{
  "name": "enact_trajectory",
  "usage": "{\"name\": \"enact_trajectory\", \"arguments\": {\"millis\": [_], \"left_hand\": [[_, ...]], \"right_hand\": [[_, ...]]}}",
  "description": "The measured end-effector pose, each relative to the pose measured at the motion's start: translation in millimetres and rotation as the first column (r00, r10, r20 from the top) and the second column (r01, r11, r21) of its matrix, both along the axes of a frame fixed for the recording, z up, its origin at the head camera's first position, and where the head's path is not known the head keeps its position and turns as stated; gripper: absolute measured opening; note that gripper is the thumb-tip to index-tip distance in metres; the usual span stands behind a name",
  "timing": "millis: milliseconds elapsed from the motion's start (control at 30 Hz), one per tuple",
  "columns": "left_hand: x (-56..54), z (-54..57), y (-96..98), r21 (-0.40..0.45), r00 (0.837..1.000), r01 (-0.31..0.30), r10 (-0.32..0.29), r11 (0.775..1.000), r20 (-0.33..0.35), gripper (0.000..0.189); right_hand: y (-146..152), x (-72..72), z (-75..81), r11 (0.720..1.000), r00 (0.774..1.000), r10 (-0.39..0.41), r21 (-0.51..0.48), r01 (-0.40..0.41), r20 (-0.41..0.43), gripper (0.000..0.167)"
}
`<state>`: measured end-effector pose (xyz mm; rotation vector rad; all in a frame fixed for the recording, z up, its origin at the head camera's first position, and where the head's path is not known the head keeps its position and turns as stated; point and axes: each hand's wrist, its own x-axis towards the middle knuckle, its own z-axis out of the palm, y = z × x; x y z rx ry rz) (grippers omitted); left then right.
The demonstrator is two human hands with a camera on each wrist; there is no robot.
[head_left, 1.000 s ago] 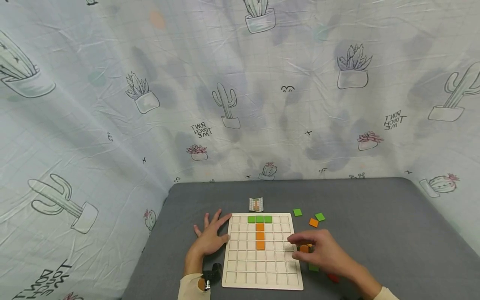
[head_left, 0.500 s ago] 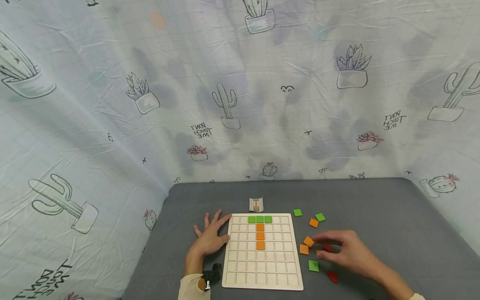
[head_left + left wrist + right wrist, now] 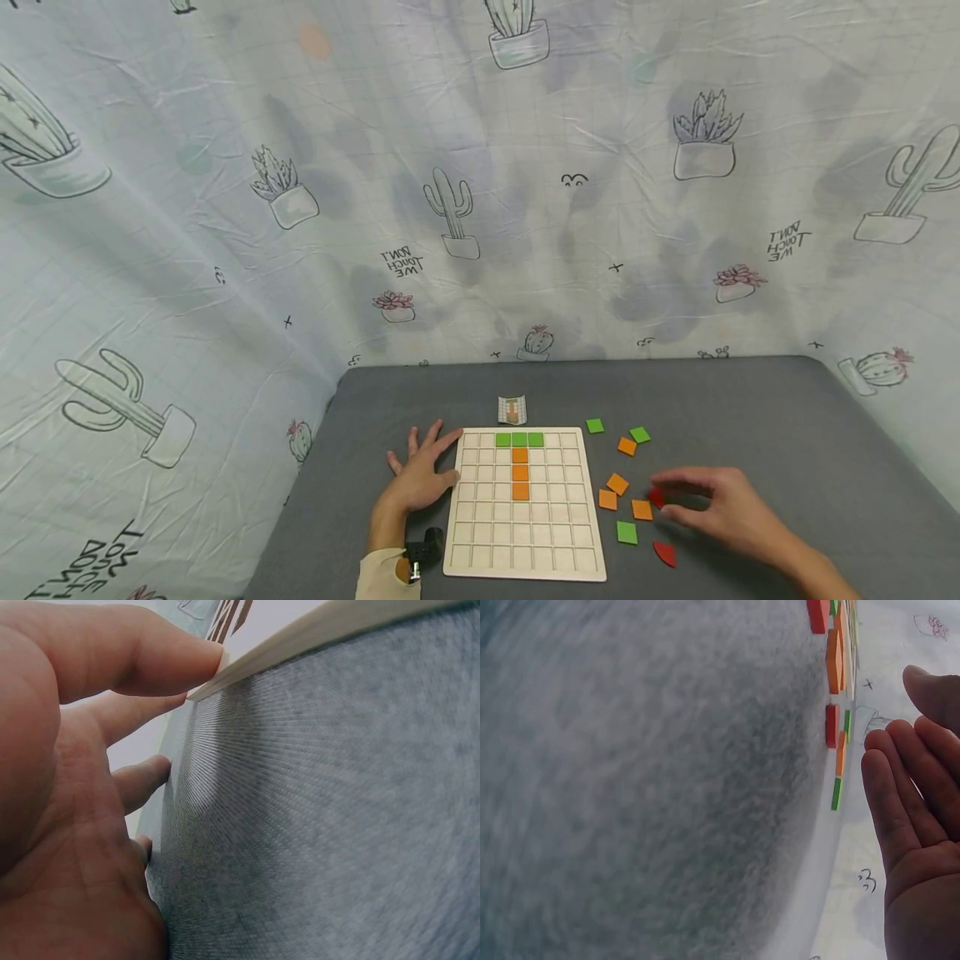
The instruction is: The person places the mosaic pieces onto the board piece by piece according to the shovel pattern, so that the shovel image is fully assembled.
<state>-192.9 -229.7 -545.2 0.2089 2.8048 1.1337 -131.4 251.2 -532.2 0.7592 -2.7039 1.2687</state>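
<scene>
A pale wooden grid board [image 3: 555, 542] lies on the table, with a row of green square tiles [image 3: 520, 439] at its far edge and a column of orange tiles [image 3: 521, 472] below. At its left side, my left hand [image 3: 420, 479] is spread, thumb and index fingertip touching the edge; the left wrist view shows the thumb [image 3: 172, 664] against the wood. My right hand [image 3: 723, 504] hovers right of the board, thumb and fingers apart, nothing between them. Beneath its fingertips is a red piece [image 3: 657, 497], partly hidden. An orange tile [image 3: 641, 509] lies just left of it.
Loose tiles lie right of the board: orange [image 3: 617, 483], green [image 3: 627, 532], and a red piece with a curved edge [image 3: 664, 553]. A small printed card [image 3: 512, 410] lies behind the board. Cactus-patterned cloth [image 3: 570, 275] hangs around the grey table [image 3: 750, 400].
My right hand has moved right, from the board's right edge past the orange tiles to the red piece, uncovering loose tiles. My left hand and the board have stayed put.
</scene>
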Motion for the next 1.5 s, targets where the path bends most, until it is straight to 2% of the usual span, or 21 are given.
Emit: {"name": "enact_trajectory", "arguments": {"millis": [167, 400, 700, 967, 1200, 1400, 1500], "left_hand": [[0.8, 0.3, -1.5, 0.015, 1.000, 0.015, -0.015, 1.000, 0.001, 0.072], [1.3, 0.1, -2.3, 0.022, 1.000, 0.019, -0.019, 1.000, 0.005, 0.071], [2.0, -1.6, -2.9, 0.025, 1.000, 0.019, -0.019, 1.000, 0.011, 0.071], [1.1, -0.6, -4.5, 0.028, 1.000, 0.020, -0.021, 0.999, 0.010, 0.070], [-0.5, -0.1, -4.6, 0.024, 1.000, 0.017, -0.017, 1.000, 0.009, 0.070], [-0.7, -0.5, -3.5, 0.014, 1.000, 0.013, -0.013, 1.000, 0.007, 0.071], [-0.8, -0.9, -3.0, 0.009, 1.000, 0.013, -0.013, 1.000, 0.008, 0.071]], "right_hand": [[3, -2.0, -1.4, 1.000, 1.000, -0.010, 0.011, 0.010, -0.009, 0.036], [1, -7.2, -5.2, 1.000, 0.997, 0.011, 0.030, -0.009, -0.071, 0.035], [-2, -14.5, -8.0, 0.997, 0.998, 0.042, 0.066, -0.038, -0.054, 0.034], [0, -12.1, -8.3, 0.994, 0.993, 0.062, 0.097, -0.052, -0.098, 0.035], [2, -11.2, -3.4, 0.984, 0.996, 0.065, 0.172, -0.054, -0.062, 0.035], [3, -13.2, 0.3, 0.959, 0.994, 0.111, 0.261, -0.109, 0.009, 0.039], [4, -13.5, -1.3, 0.954, 0.991, 0.133, 0.274, -0.125, -0.009, 0.039]]}}
